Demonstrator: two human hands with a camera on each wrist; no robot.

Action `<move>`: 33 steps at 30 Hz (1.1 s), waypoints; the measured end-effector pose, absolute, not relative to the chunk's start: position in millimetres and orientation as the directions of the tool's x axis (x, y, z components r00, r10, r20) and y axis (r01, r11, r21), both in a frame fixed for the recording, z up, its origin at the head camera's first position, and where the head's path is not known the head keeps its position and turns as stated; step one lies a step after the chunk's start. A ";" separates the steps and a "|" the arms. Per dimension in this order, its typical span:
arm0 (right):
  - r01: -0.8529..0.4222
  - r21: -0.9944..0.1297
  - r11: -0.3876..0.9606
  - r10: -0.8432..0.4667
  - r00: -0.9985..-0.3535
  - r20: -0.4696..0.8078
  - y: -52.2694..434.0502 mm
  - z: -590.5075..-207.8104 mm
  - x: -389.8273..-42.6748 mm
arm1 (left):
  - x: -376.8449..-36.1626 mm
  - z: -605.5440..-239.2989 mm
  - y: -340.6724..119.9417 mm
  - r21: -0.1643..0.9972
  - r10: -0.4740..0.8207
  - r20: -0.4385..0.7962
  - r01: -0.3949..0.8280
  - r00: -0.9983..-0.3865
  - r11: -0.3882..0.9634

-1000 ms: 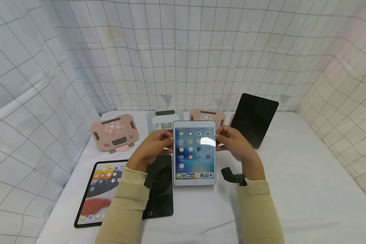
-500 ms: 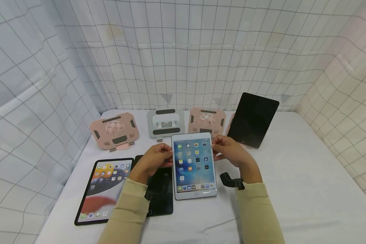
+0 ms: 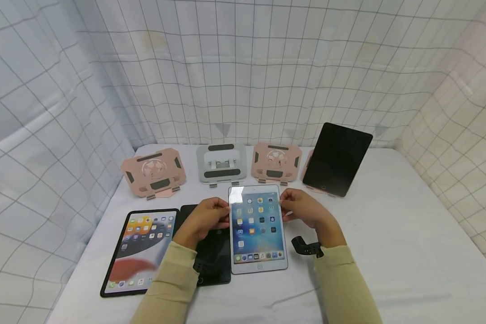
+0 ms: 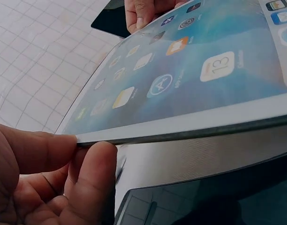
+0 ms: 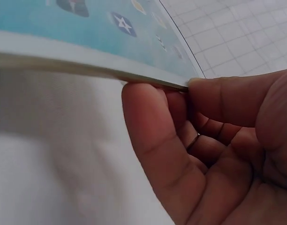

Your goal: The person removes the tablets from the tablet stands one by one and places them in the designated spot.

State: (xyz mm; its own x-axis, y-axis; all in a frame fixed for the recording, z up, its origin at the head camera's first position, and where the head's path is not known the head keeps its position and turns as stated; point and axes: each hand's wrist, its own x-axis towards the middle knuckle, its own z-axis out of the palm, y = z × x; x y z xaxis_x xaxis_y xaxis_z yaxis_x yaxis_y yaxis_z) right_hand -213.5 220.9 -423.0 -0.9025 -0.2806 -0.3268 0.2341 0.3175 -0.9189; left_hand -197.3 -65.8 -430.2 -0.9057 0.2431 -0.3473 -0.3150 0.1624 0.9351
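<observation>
A white-framed tablet (image 3: 256, 234) with a lit blue home screen is held upright-wise between both hands, close over the table. My left hand (image 3: 208, 218) pinches its left edge near the top, thumb above and fingers below, as the left wrist view shows. On the opposite edge my right hand (image 3: 303, 208) pinches the tablet (image 5: 78, 51) the same way. In both wrist views a gap shows under the tablet's edge. Below my left wrist lies a black tablet (image 3: 216, 252) with a dark screen, partly hidden by the arm. Left of it is a larger black-framed tablet (image 3: 141, 247), screen lit.
Along the back stand a pink tablet stand (image 3: 154, 173), a grey one (image 3: 222, 163) and another pink one (image 3: 276, 162). At the back right a dark tablet (image 3: 337, 158) leans on a further, mostly hidden pink stand. White grid-patterned curtains (image 3: 263, 67) surround the white table (image 3: 389, 252).
Both hands have brought the white tablet down and toward me, from in front of the stands to lower over the table. The grey stand and the middle pink stand are now uncovered.
</observation>
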 end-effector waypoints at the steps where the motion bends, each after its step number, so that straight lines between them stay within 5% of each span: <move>1: 0.238 -0.916 0.323 -0.280 -0.901 -0.332 221.1 -424.2 -213.2 | -196.8 -431.5 -65.2 0.934 0.241 -0.350 -0.317 -0.905 0.167; 33: 0.259 -0.754 0.604 -0.182 -0.876 -0.446 212.0 -435.4 -213.5 | -193.4 -434.2 -51.8 0.801 0.158 -0.344 -0.201 -0.925 0.564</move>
State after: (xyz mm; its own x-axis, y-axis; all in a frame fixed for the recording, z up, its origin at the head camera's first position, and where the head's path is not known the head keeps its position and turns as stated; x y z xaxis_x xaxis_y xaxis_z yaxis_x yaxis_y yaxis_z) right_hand -213.5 212.0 -435.4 -0.8761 -0.1818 -0.4465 0.2588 0.6040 -0.7538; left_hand -193.4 -51.8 -434.2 -0.9254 0.1584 -0.3442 -0.2013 0.5640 0.8009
